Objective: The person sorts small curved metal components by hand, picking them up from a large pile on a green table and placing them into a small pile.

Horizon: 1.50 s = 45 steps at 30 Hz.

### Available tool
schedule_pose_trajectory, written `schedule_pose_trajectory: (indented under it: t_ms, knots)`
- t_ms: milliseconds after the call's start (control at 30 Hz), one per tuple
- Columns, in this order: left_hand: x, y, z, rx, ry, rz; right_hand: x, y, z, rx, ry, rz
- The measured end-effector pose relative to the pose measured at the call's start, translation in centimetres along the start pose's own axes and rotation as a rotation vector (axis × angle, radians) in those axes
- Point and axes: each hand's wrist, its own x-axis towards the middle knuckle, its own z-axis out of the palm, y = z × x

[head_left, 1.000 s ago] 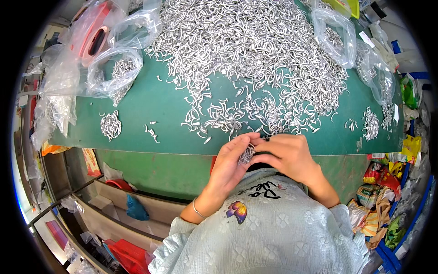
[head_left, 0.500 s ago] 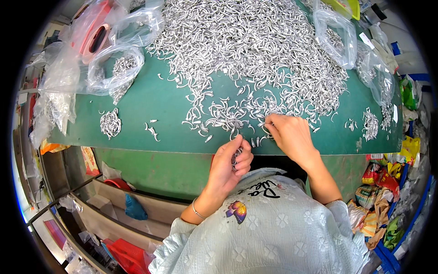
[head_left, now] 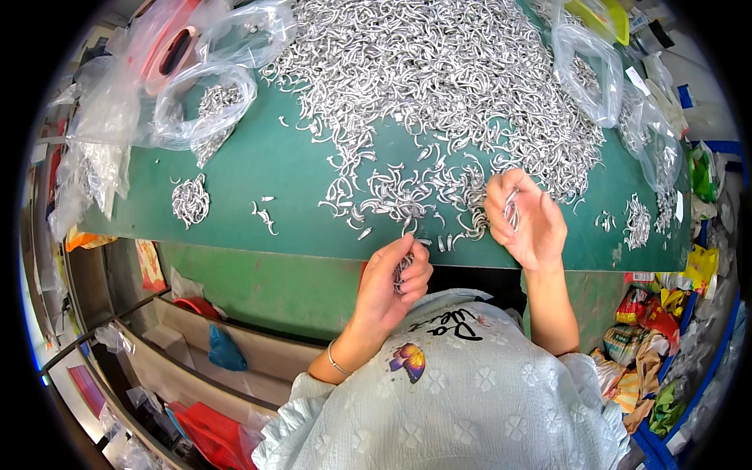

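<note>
Left hand (head_left: 392, 283) fingers curl closed around a bunch of small curved metal pieces (head_left: 403, 270) just off the green table's (head_left: 290, 168) near edge; right hand (head_left: 523, 219) (palm up, over that edge) pinches several more.

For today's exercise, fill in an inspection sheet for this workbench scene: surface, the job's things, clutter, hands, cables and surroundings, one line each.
Surface: green table top, largely covered.
Job's things: big heap of small curved silver metal pieces; a small separate pile lies toward the left edge.
Clutter: clear plastic bags at upper left, more bags at upper right, some holding pieces.
Hands: left hand closed on a bunch of pieces at the near edge; right hand pinches pieces at the heap's rim.
Cables: nothing seen.
Surroundings: shelf frame below left; colourful packets at lower right.
</note>
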Motion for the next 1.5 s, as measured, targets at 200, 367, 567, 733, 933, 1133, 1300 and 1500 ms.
schedule_pose_trajectory:
  t_ms: [200, 367, 567, 733, 933, 1133, 1300, 1500]
  knots:
    - [-0.2, 0.2, -0.5, 0.021, 0.041, 0.037, -0.8, 0.8, -0.3, -1.335, 0.193, 0.125]
    - [-0.1, 0.3, -0.4, 0.041, 0.039, 0.033, -1.1, 2.6, 0.7, -1.992, 0.22, -0.022]
    - [-0.8, 0.8, -0.8, 0.016, 0.041, 0.086, -0.8, -0.2, -0.4, -0.882, 0.049, 0.016]
    - [-0.6, 0.9, -1.6, 0.002, 0.033, 0.106, 0.7, 0.7, 1.4, 0.001, 0.118, 0.204]
    - [-0.7, 1.0, -1.0, 0.029, 0.1, 0.116, 1.7, 4.5, 1.7, -1.437, 0.077, -0.07]
    - [-0.7, 1.1, -1.6, 0.028, 0.072, 0.136, 2.0, 5.4, 1.9, -1.769, 0.03, -0.162]
    - [-0.8, 1.2, -2.1, 0.018, 0.072, 0.141, 1.6, 2.5, 1.4, -1.801, 0.169, 0.03]
    - [-0.8, 1.4, -1.8, 0.017, 0.057, 0.131, 1.7, 3.8, 1.5, -1.77, -0.033, -0.064]
